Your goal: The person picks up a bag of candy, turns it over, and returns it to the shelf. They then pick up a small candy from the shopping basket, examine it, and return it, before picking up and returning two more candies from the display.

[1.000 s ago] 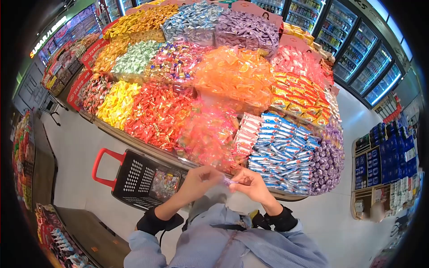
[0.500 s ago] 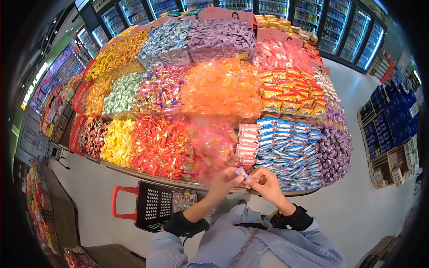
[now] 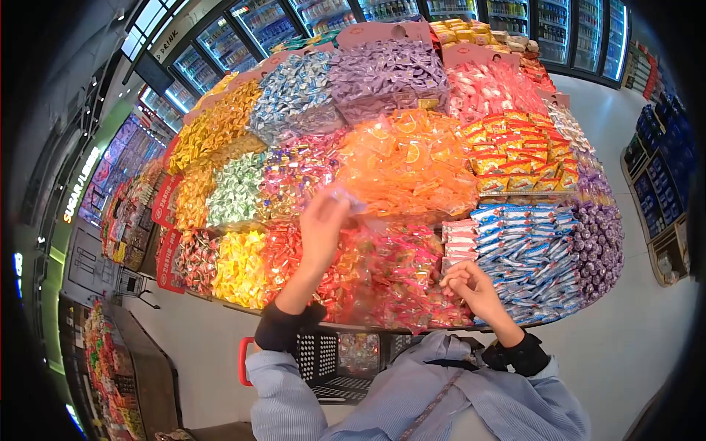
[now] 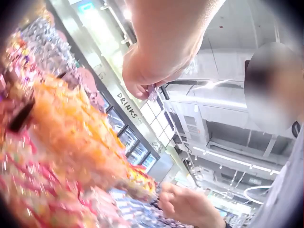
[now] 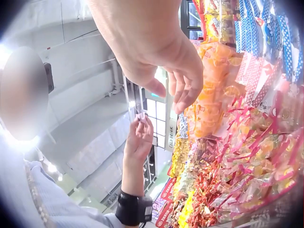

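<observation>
My left hand [image 3: 321,226] is raised over the sweets display, in front of the orange-wrapped sweets [image 3: 404,165]. Between its thumb and fingertips it pinches a small purple-wrapped candy [image 4: 152,93], blurred in the head view. The same purple candy [image 5: 141,117] sticks up from the fingertips in the right wrist view. My right hand [image 3: 471,287] hovers near the front edge, by the pink packets [image 3: 460,239] and the blue-and-white packets [image 3: 526,257]. In the right wrist view its fingers [image 5: 186,88] hang loosely bent, with nothing between them and the thumb.
Purple-wrapped sweets [image 3: 386,73] fill a bin at the back of the display. Red sweets [image 3: 283,253] and yellow ones [image 3: 240,268] lie at the front left. Below the front edge stands a black shopping basket [image 3: 316,360] with a red handle. Drink fridges [image 3: 323,15] line the back.
Both hands were together on the purple candy. They have parted: the left has carried it up and forward over the display, while the right has let go and moved right.
</observation>
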`<state>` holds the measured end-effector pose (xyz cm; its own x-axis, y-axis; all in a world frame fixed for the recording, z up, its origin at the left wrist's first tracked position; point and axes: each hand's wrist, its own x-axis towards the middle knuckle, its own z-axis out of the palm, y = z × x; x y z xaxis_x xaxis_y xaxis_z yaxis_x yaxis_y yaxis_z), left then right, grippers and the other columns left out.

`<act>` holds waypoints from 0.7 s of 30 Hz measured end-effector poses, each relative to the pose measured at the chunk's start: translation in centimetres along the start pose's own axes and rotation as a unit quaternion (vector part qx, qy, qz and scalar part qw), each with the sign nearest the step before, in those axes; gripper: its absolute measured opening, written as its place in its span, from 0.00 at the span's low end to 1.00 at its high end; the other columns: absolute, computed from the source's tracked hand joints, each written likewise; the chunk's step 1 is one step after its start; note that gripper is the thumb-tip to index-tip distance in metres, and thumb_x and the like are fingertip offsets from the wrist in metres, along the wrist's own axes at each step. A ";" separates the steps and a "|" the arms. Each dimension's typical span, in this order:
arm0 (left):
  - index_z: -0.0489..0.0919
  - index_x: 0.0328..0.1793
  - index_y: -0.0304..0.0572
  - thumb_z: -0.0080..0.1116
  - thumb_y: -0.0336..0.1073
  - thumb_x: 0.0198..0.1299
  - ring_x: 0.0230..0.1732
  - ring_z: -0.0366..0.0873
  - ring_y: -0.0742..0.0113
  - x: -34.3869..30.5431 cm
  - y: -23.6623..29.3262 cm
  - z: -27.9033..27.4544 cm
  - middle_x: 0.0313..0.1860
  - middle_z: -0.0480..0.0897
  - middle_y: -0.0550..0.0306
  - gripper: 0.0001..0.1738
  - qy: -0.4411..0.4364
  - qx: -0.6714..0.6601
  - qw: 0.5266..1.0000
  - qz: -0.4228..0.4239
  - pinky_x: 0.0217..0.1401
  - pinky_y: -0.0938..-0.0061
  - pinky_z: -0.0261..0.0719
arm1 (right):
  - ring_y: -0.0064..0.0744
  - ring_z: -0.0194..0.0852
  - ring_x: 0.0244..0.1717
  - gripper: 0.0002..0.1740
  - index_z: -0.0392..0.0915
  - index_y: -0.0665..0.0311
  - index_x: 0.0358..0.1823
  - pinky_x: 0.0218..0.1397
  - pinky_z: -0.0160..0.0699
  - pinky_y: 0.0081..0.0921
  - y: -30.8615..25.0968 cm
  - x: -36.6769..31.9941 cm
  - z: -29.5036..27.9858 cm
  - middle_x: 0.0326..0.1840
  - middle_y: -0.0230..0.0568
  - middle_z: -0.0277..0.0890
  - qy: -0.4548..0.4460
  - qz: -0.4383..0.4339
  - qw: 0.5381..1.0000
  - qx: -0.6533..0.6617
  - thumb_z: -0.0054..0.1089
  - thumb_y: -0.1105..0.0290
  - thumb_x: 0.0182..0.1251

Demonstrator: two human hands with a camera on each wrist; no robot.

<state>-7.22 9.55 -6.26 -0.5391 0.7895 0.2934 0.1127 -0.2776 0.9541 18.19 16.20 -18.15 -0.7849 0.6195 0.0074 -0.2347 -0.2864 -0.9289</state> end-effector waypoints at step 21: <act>0.78 0.23 0.35 0.66 0.41 0.39 0.22 0.76 0.72 43.7 -5.0 1.4 0.19 0.79 0.57 0.15 -0.061 0.480 0.862 0.148 0.28 0.78 0.72 | 0.21 0.70 0.31 0.05 0.65 0.67 0.39 0.37 0.70 0.18 0.4 4.5 -2.3 0.33 0.39 0.73 0.196 -0.042 0.980 0.014 0.44 0.77 0.62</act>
<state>-30.16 46.25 1.88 -0.2822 0.8297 0.4816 0.9015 0.0577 0.4289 15.86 20.51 -19.35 -0.4830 0.8732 -0.0652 -0.3085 -0.2394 -0.9206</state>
